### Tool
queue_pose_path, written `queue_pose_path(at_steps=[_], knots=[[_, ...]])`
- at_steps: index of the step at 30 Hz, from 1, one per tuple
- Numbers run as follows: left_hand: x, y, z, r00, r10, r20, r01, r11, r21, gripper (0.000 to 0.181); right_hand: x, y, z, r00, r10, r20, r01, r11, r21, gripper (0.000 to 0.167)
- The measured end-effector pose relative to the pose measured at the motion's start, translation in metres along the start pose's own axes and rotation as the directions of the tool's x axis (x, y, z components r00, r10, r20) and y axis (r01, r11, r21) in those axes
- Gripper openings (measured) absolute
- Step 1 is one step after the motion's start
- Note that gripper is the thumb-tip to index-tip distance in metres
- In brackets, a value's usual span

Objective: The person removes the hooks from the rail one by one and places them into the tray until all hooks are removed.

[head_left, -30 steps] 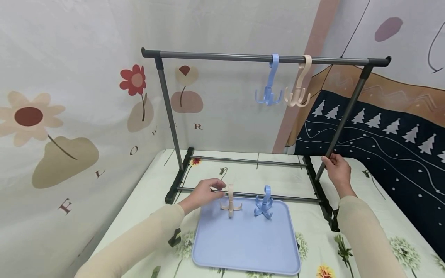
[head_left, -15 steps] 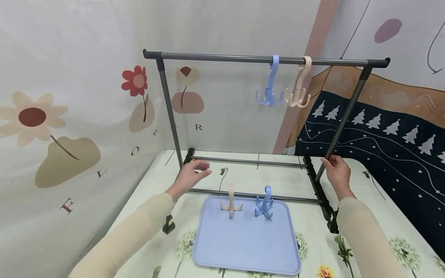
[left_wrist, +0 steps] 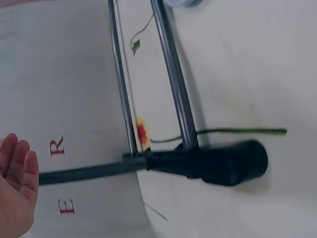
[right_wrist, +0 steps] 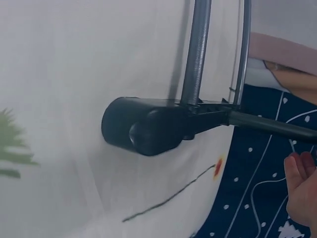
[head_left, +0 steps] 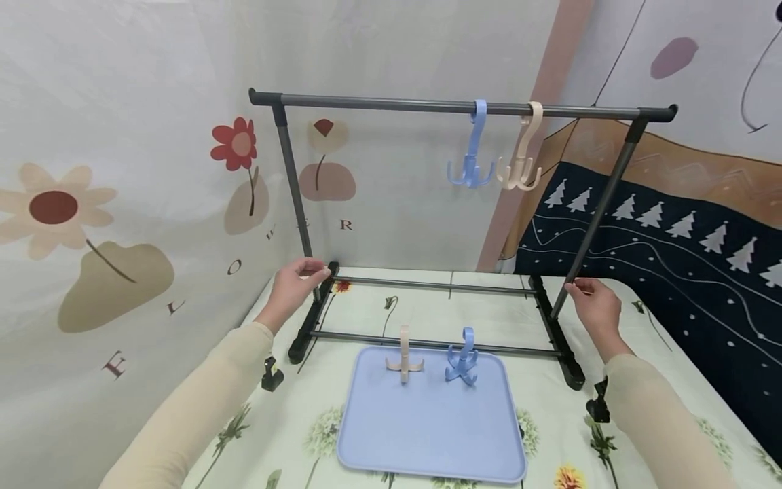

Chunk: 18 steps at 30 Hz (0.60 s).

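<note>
A dark grey metal clothes rack stands on the table. My left hand is at the rack's left post, its fingers and thumb parted; the left wrist view shows fairly straight fingers beside the post. My right hand holds the right post low down between thumb and fingers, though the right wrist view cuts off the contact. From the top bar hang a blue four-way hook and a beige hook.
A pale blue tray lies before the rack, with a beige hook and a blue hook at its far edge. The rack's lower bars run behind it. A flowered cloth covers the table; printed curtains hang behind.
My left hand has moved left, from beside the beige hook on the tray to the rack's left post. The right hand has stayed at the right post. All the hooks keep their places.
</note>
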<state>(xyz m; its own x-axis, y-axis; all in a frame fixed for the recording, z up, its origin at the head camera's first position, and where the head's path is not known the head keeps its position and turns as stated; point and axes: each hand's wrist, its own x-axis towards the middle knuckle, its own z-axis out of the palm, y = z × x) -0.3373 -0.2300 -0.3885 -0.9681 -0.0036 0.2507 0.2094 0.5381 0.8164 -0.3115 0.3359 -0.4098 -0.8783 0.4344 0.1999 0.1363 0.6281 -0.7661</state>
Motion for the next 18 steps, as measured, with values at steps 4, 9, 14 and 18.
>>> queue_pose_path(at_steps=[4, 9, 14, 18], knots=[[0.008, -0.005, -0.014, 0.996, -0.008, -0.083, 0.007, 1.0, -0.014, 0.048, -0.003, -0.007, -0.007, 0.999, -0.034, 0.013, 0.034, 0.999, -0.003, 0.047], [0.018, -0.004, -0.029, 0.988, -0.016, -0.152, 0.01, 0.999, -0.038, 0.052, -0.005, -0.025, -0.018, 0.993, -0.115, 0.019, 0.115, 0.993, -0.014, 0.046], [0.029, 0.007, -0.037, 0.987, -0.023, -0.159, 0.012, 0.997, -0.072, 0.054, -0.005, -0.051, -0.028, 0.985, -0.171, 0.033, 0.172, 0.985, -0.033, 0.05], [0.041, 0.016, -0.039, 0.983, -0.046, -0.18, 0.029, 0.995, -0.092, 0.056, -0.004, -0.078, -0.036, 0.977, -0.205, 0.048, 0.206, 0.978, -0.01, 0.053]])
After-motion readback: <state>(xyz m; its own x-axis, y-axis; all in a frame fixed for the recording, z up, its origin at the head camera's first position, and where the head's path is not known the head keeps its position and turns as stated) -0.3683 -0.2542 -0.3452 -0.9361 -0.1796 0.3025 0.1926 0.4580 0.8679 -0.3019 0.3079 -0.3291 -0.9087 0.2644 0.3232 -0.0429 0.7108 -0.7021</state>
